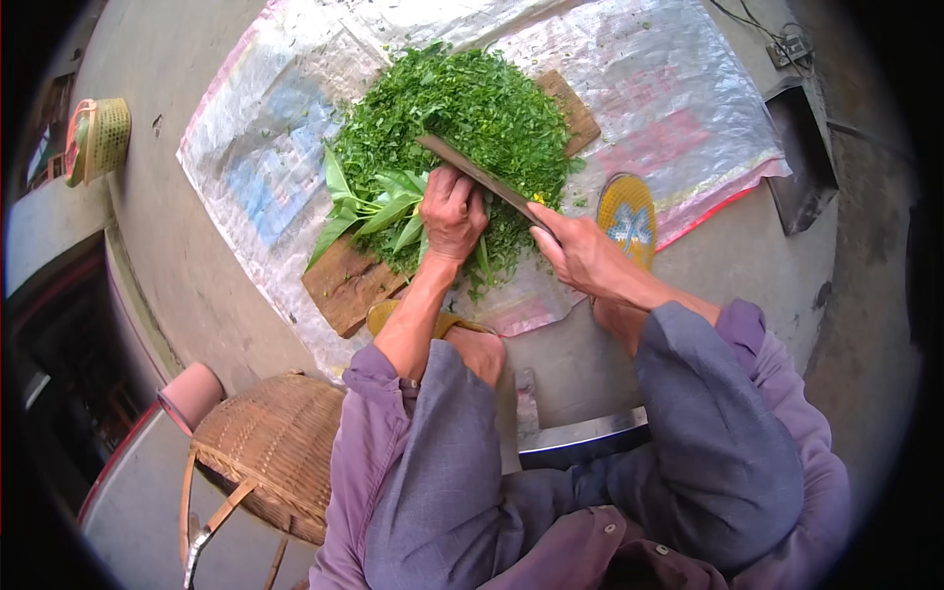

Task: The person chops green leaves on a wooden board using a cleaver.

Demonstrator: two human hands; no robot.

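Note:
My left hand (453,214) is closed on a bunch of leafy green stems (391,204), whose broad leaves stick out to the left of my fist. In my right hand (579,247) is the handle end of a long-bladed knife (483,177); the blade slants up and left, close beside my left knuckles. A large heap of finely chopped greens (461,103) lies around and beyond the blade. Beneath the heap is a wooden board (350,284), with its near left end and far right end showing. The edge under the blade is hidden by greens.
Under the board spreads a woven plastic sheet (251,147). My slippered feet are at its near edge. A wicker basket (273,450) and a pink bucket (192,397) stand at the lower left, a green basket (109,139) at the far left. A metal dustpan-like tray (804,158) lies at the right.

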